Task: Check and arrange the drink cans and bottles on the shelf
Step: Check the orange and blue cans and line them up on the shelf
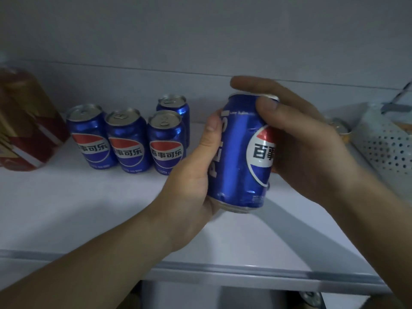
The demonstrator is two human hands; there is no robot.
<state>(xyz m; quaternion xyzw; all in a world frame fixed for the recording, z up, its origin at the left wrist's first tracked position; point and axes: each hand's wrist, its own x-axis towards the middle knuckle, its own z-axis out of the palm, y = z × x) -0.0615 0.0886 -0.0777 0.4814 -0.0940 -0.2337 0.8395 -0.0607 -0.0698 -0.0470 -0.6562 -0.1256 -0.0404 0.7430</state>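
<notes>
White shelf (pixel 66 208): I hold one can (pixel 240 157) tilted above it, left hand (pixel 196 175) gripping its base, right hand (pixel 307 139) fingers (pixel 267 108) curled over its top.

The held blue can (pixel 240 152) reads "PEPSI" and "百事"; three shelf cans (pixel 128 141) read "百事可乐"

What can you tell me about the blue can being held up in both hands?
The blue can looks like thin shiny metal, slightly dented, with a red, white and blue round logo and white lettering down its side. It is tilted a little and held above the white shelf. The left hand cups its lower side; the right hand grips its top.
</notes>
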